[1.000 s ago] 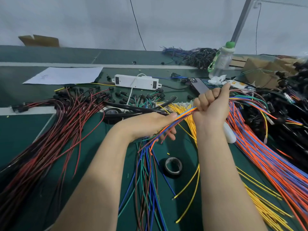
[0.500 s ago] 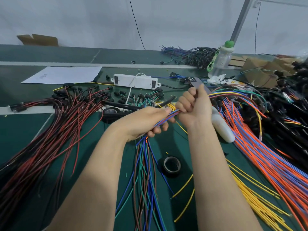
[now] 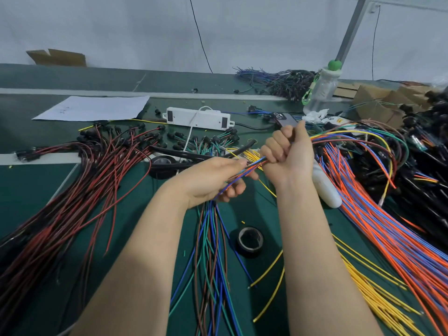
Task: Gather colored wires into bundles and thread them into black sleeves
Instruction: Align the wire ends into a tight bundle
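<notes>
While both hands grip one wire bundle, I read the left hand as curled round it, thumb laid along the top. The right hand is fisted tight on the same strands, just past the left fingertips. Beyond the right fist the wires arc outward; below the left palm their blue, green and brown tails hang down. A black sleeve lies just beyond the left fingertips, apart from them.
</notes>
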The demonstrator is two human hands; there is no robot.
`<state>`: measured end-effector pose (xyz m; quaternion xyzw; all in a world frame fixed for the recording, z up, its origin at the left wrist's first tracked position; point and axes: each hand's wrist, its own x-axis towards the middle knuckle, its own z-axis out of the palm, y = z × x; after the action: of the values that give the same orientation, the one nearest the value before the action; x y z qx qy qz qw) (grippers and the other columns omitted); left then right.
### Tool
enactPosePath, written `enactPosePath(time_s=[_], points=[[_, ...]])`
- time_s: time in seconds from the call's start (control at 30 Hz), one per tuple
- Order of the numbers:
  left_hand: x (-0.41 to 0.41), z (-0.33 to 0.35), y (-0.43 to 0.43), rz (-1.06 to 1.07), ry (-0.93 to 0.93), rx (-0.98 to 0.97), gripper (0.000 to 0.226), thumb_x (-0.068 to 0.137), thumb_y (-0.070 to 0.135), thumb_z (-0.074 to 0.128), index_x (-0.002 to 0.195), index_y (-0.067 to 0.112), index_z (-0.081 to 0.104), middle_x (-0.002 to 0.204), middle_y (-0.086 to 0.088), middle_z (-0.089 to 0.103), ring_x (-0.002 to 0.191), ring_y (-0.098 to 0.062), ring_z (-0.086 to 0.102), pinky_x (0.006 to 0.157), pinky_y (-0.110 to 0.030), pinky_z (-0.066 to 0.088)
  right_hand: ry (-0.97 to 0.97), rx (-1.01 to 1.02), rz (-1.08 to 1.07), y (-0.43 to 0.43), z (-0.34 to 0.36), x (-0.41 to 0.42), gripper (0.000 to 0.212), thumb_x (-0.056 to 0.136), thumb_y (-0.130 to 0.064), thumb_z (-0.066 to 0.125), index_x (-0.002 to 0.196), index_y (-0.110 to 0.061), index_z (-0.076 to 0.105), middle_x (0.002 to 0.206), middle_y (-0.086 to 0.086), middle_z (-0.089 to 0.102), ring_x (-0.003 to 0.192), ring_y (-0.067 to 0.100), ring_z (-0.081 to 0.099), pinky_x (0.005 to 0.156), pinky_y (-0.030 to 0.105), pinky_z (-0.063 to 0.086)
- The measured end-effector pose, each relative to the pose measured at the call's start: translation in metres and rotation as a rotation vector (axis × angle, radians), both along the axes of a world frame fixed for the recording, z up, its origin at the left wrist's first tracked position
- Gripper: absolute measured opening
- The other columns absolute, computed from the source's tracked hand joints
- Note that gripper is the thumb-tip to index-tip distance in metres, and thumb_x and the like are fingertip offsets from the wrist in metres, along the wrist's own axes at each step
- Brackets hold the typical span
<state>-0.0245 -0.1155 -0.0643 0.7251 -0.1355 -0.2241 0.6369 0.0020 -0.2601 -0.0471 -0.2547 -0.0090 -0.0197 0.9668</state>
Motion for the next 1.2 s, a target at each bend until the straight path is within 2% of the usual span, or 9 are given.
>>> enactPosePath(time_s=[0.13,0.23,0.3,0.43,0.53,0.77,0.97,1.1,1.2], points=[[0.001,-0.001,0.001,-0.029,0.031,-0.035,0.034,0.102,0.027,0.037,0.089,0.008,0.062,0.052,0.009,0.035,0.041,-0.001,0.022,0.038,-0.011,0.017,-0.007,0.034,-0.014,-0.004,-0.001,0.001,0.048,0.102,-0.042,0.031,0.062,-0.017,0.034,0.037,-0.008,0.020,0.027,0.005,0.016,0.033,0.018,0.011],[0.001,0.000,-0.006,0.025,0.009,-0.063,0.031,0.102,0.024,0.037,0.086,0.007,0.059,0.048,0.011,0.033,0.040,-0.001,0.019,0.036,-0.010,0.015,0.013,-0.030,0.037,0.004,-0.002,0.000,0.045,0.102,-0.038,0.034,0.062,-0.017,0.034,0.036,-0.008,0.021,0.026,0.005,0.018,0.031,0.017,0.015],[0.001,-0.001,-0.011,0.048,0.006,-0.069,0.031,0.102,0.025,0.037,0.083,0.009,0.056,0.047,0.010,0.035,0.038,0.000,0.019,0.035,-0.010,0.016,0.037,-0.069,0.050,0.010,-0.003,0.000,0.047,0.103,-0.040,0.033,0.062,-0.017,0.031,0.035,-0.008,0.019,0.026,0.005,0.016,0.030,0.017,0.013],[0.002,-0.003,-0.009,0.093,0.054,-0.033,0.033,0.100,0.032,0.041,0.084,0.013,0.062,0.053,0.006,0.051,0.039,-0.001,0.037,0.039,-0.011,0.030,0.039,-0.023,-0.021,0.006,-0.005,0.001,0.050,0.102,-0.045,0.027,0.061,-0.018,0.030,0.036,-0.008,0.018,0.026,0.006,0.014,0.031,0.019,0.010],[0.002,-0.004,-0.002,0.049,0.109,0.010,0.034,0.098,0.038,0.042,0.085,0.015,0.064,0.055,0.006,0.055,0.042,-0.001,0.045,0.041,-0.012,0.036,0.011,-0.007,-0.070,-0.001,-0.005,0.001,0.051,0.103,-0.045,0.026,0.061,-0.017,0.031,0.036,-0.008,0.018,0.027,0.006,0.014,0.032,0.019,0.010],[0.004,-0.003,0.006,0.099,0.054,-0.018,0.019,0.095,0.018,0.054,0.083,0.008,0.067,0.058,0.006,0.059,0.047,0.000,0.050,0.046,-0.011,0.042,-0.035,-0.055,-0.063,-0.006,-0.004,0.001,0.050,0.103,-0.046,0.026,0.062,-0.017,0.032,0.038,-0.008,0.018,0.028,0.006,0.014,0.032,0.019,0.010],[0.004,0.001,0.002,0.106,-0.036,0.132,0.017,0.091,0.020,0.061,0.076,0.012,0.066,0.062,0.003,0.069,0.052,-0.001,0.060,0.050,-0.012,0.046,-0.042,-0.138,-0.003,-0.012,-0.004,0.000,0.050,0.103,-0.045,0.026,0.061,-0.017,0.031,0.038,-0.008,0.018,0.028,0.005,0.014,0.033,0.019,0.009],[0.003,-0.001,0.006,0.108,0.090,-0.074,0.016,0.094,0.019,0.055,0.089,0.009,0.066,0.074,-0.002,0.072,0.059,-0.006,0.064,0.056,-0.018,0.052,-0.062,-0.108,0.000,-0.017,-0.004,0.000,0.049,0.103,-0.045,0.026,0.062,-0.018,0.030,0.038,-0.008,0.019,0.029,0.005,0.015,0.033,0.019,0.010],[0.002,-0.002,0.012,0.107,0.153,-0.158,0.017,0.097,0.012,0.049,0.094,0.006,0.064,0.072,-0.002,0.070,0.058,-0.006,0.063,0.055,-0.018,0.053,-0.072,-0.068,0.021,-0.018,-0.005,0.000,0.049,0.103,-0.045,0.026,0.062,-0.017,0.030,0.037,-0.008,0.020,0.028,0.005,0.016,0.033,0.019,0.010]])
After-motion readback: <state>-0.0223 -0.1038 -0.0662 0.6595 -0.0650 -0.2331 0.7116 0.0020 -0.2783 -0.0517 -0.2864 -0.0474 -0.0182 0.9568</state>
